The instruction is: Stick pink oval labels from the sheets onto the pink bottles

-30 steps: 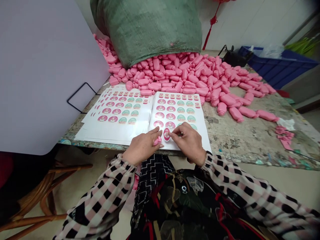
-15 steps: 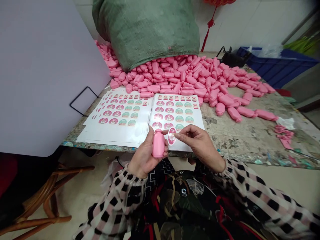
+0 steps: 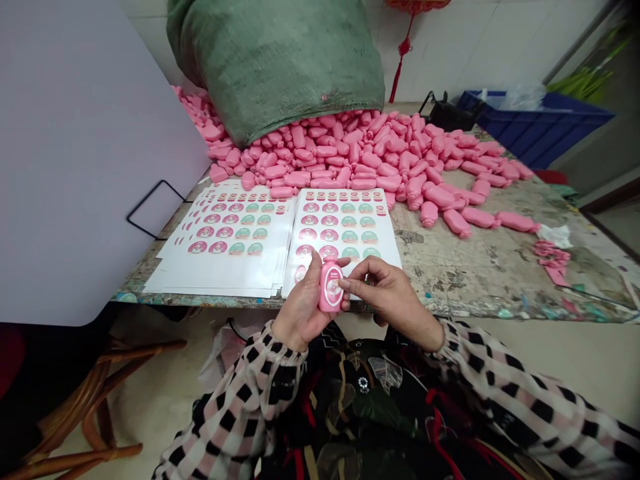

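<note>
My left hand [image 3: 303, 310] is wrapped round a small pink plastic bottle [image 3: 328, 305], held upright with its neck toward the table. An oval pink-and-white sticker [image 3: 333, 283] lies over the bottle's front face. The thumb and forefinger of my right hand [image 3: 387, 290] are closed at the sticker's right edge. Whether all of the sticker touches the bottle I cannot tell. Just beyond my hands lies a sticker sheet [image 3: 390, 247] with rows of pink and green labels. A stack of similar sheets [image 3: 225, 273] is fanned out to its left.
A large heap of pink bottles [image 3: 370, 160] spills from a green sack [image 3: 280, 67] at the back of the worn table [image 3: 450, 273]. A blue bin [image 3: 545, 127] stands back right. At left a pale panel [image 3: 90, 167] rises beside a wooden chair [image 3: 95, 413].
The sticker in my right hand has moved left onto the bottle's front. My left hand has brought the bottle slightly right. The whole view has shifted a little.
</note>
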Demonstrator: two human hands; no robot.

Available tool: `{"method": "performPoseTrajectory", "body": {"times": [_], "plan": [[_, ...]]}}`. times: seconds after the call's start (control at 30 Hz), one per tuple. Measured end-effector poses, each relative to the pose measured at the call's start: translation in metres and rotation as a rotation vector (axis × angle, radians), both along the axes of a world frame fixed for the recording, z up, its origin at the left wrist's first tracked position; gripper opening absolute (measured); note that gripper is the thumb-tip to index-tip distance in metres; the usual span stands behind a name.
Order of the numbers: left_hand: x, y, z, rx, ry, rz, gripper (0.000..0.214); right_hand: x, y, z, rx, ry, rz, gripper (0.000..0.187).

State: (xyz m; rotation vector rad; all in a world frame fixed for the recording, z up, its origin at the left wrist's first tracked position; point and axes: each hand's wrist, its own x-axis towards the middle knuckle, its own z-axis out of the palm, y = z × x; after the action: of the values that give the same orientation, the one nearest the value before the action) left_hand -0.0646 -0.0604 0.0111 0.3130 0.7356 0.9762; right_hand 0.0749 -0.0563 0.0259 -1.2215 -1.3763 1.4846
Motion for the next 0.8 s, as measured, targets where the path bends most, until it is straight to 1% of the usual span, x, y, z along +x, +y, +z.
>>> {"method": "performPoseTrajectory", "body": {"times": [0.1,0.23,0.4,0.47,0.63,0.67,0.73,0.8], "plan": [[0.0,0.0,0.001,-0.008,0.013,0.001,0.056,0.002,0.001,-0.006,0.056,-0.054,0.014,0.023],[0.0,0.0,0.0,-0.007,0.025,0.002,0.057,0.005,0.003,-0.01,0.155,-0.185,0.007,0.021],[0.001,0.001,-0.002,0.022,0.022,0.002,0.057,0.004,0.002,-0.008,0.161,-0.201,0.004,0.021],[0.001,0.001,-0.002,0.034,0.052,0.011,0.057,0.005,0.001,-0.009,0.177,-0.237,0.004,0.021],[0.002,-0.002,0.002,0.059,0.174,0.054,0.062,0.008,0.003,-0.016,0.302,-0.359,0.0,0.02],[0.003,-0.003,0.003,0.084,0.188,0.062,0.058,0.008,0.003,-0.017,0.32,-0.378,0.002,0.02],[0.004,-0.006,0.005,0.131,0.232,0.068,0.044,0.01,0.002,-0.016,0.36,-0.423,0.004,0.021],[0.006,-0.008,0.005,0.159,0.283,0.069,0.039,0.01,0.0,-0.013,0.408,-0.496,0.033,0.018]]}}
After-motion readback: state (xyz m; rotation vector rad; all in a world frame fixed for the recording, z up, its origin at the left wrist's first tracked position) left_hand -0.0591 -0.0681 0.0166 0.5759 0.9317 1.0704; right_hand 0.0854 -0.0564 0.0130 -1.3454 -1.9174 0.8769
